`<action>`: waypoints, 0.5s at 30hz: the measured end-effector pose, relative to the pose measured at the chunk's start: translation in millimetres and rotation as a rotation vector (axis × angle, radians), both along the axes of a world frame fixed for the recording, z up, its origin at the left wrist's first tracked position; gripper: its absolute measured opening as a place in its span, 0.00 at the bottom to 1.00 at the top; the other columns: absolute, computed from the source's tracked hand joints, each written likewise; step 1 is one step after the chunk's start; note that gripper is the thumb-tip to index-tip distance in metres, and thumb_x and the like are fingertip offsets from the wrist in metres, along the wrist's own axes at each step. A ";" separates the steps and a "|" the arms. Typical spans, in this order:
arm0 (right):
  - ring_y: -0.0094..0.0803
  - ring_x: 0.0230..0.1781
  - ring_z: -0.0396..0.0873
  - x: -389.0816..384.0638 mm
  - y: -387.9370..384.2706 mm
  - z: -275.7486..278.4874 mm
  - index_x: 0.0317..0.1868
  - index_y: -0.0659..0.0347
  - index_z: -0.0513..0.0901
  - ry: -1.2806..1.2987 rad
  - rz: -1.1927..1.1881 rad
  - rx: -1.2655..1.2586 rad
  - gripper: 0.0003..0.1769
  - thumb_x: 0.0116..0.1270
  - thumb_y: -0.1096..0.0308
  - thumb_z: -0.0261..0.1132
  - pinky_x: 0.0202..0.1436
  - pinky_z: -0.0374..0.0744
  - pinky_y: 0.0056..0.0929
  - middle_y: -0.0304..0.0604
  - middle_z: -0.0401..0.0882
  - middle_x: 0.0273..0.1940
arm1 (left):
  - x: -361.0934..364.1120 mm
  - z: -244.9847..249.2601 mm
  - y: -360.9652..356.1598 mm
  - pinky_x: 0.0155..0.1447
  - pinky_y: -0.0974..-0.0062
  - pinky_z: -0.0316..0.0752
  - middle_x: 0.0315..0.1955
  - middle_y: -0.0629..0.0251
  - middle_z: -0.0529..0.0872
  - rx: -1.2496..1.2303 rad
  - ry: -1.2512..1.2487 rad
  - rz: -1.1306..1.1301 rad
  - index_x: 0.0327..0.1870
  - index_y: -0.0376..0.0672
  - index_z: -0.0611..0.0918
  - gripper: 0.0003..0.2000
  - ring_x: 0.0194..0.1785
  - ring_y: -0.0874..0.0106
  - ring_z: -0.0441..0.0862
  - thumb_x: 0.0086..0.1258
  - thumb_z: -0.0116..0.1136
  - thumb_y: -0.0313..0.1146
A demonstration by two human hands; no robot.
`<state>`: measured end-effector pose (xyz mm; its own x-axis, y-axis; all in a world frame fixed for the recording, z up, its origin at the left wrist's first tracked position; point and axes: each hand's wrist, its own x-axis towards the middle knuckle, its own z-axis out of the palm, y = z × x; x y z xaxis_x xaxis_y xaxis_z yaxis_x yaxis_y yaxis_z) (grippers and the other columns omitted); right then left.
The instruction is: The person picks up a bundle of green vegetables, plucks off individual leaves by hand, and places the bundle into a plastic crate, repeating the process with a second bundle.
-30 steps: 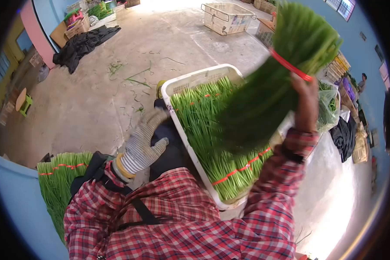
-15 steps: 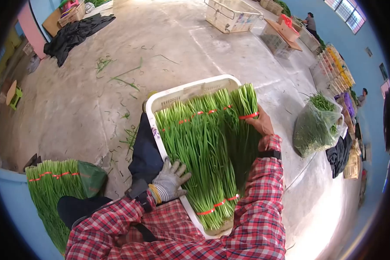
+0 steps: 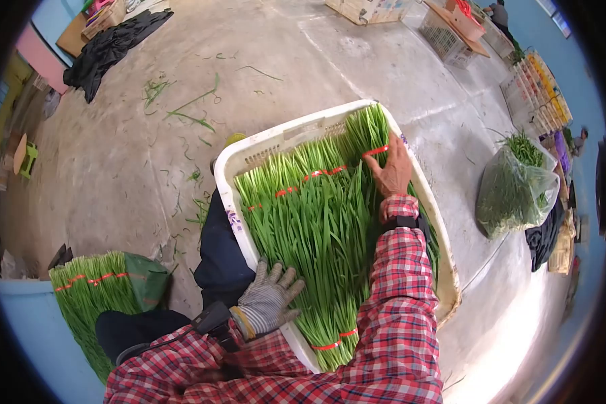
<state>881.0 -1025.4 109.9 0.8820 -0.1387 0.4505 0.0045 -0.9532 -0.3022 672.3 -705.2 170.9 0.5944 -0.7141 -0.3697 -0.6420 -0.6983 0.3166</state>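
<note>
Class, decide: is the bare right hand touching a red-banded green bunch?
Touching. The head view shows the right hand with its thumb against the bunch beside the red band.

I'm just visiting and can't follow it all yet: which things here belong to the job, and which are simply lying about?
Seemingly part of the job:
white crate
red-banded green bundles packed in it
similar bundles at lower left

Probably just lying about:
black cloth on the floor
loose green leaves on the floor
green stool, far left

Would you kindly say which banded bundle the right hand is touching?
The bundle in the white crate's far right corner; its tips come nearest the far rim.
</note>
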 end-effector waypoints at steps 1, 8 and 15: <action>0.56 0.64 0.67 -2.0 7.4 4.0 0.71 0.54 0.59 0.084 -0.048 -0.124 0.46 0.52 0.61 0.70 0.65 0.69 0.43 0.59 0.64 0.66 | 0.0 -0.7 -0.7 0.72 0.40 0.42 0.63 0.52 0.68 0.007 0.002 -0.008 0.67 0.46 0.68 0.33 0.69 0.50 0.60 0.66 0.51 0.57; 0.48 0.61 0.72 2.4 -4.4 -12.3 0.74 0.45 0.54 0.298 0.027 0.195 0.49 0.52 0.58 0.69 0.61 0.72 0.42 0.47 0.67 0.66 | 1.0 -0.8 -0.5 0.72 0.40 0.44 0.62 0.52 0.69 -0.038 0.007 0.031 0.64 0.45 0.71 0.31 0.67 0.50 0.62 0.64 0.54 0.54; 0.49 0.62 0.71 13.1 -24.4 -23.3 0.73 0.43 0.56 0.389 -0.006 0.332 0.49 0.51 0.57 0.69 0.63 0.71 0.40 0.50 0.67 0.66 | -2.2 -2.1 -0.2 0.71 0.40 0.44 0.62 0.51 0.69 -0.041 -0.012 0.023 0.64 0.44 0.71 0.31 0.66 0.50 0.64 0.63 0.54 0.53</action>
<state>894.1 -1049.9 86.6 0.9745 -0.2236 0.0194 -0.1736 -0.8055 -0.5667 670.2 -705.4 168.8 0.6150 -0.7146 -0.3332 -0.6298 -0.6995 0.3378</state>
